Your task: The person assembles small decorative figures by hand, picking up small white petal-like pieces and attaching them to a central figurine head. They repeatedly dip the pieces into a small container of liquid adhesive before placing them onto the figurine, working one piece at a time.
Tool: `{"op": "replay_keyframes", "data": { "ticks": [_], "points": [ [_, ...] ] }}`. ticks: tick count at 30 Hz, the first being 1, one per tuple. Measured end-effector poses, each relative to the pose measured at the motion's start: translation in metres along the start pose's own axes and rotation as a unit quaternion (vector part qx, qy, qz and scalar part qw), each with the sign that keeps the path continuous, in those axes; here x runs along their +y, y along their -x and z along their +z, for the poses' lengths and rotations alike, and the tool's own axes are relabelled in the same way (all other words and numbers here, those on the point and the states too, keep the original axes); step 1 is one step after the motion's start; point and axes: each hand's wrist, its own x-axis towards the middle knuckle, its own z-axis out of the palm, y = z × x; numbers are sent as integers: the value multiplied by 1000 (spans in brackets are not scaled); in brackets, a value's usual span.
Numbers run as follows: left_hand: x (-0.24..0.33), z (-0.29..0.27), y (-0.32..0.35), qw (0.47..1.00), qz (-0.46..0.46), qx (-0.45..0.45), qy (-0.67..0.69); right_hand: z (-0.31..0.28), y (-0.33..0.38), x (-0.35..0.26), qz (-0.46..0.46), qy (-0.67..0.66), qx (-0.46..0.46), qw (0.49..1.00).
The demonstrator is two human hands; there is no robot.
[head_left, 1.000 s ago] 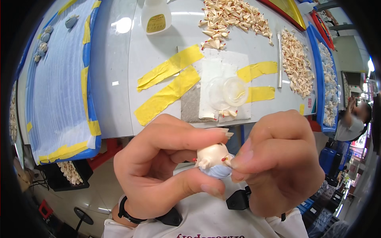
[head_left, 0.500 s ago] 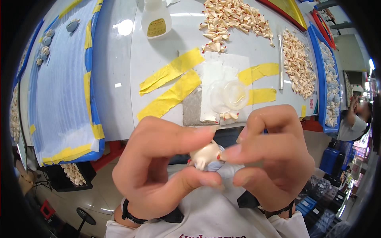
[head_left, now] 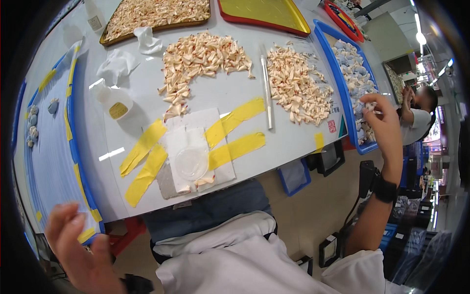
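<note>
My left hand (head_left: 81,250) is over the near corner of the long blue tray (head_left: 82,161) lined with pale sheeting. Its fingers are apart and nothing shows in them. Several small blue-grey and cream figures (head_left: 33,128) lie in that tray, towards its far left. Across the table, my right hand (head_left: 384,122) reaches into a narrower blue tray (head_left: 338,81) heaped with cream-and-blue pieces (head_left: 350,63). Thumb and fingers pinch a small cream-and-blue piece (head_left: 370,105), partly hidden by them. A clear round dish (head_left: 191,163) stands on white paper at the table's front, beside a few cream pieces (head_left: 204,181).
Two piles of small red-tipped cream pieces (head_left: 205,51) (head_left: 296,88) lie either side of a metal rod (head_left: 267,93). A bottle (head_left: 115,103), crumpled tissue (head_left: 148,40), a full tray (head_left: 105,36) and a yellow tray (head_left: 264,14) stand beyond. Another person (head_left: 418,115) is at far right.
My hands have parted from the cream figure they held together. The left went to the left tray, the right to the right tray. The view has shifted right; the figure is out of sight.
</note>
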Motion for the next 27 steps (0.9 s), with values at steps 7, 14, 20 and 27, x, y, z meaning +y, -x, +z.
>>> {"op": "replay_keyframes", "data": {
  "ticks": [7, 14, 20, 27],
  "points": [
    [-51, -37, 1, 982, -120, -19, -145, -6, -4, 2, -85, 228, 92, 966],
    [-37, 12, -8, 980, -146, 8, -136, 55, -18, -56, -129, -11, -25, 991],
    [-39, -14, -22, 988, -137, -65, -21, 73, -22, -63, -104, -5, 10, 995],
    [-129, -65, -133, 986, -100, -133, -1, 54, -10, -69, -43, -186, 13, 981]
  ]
}}
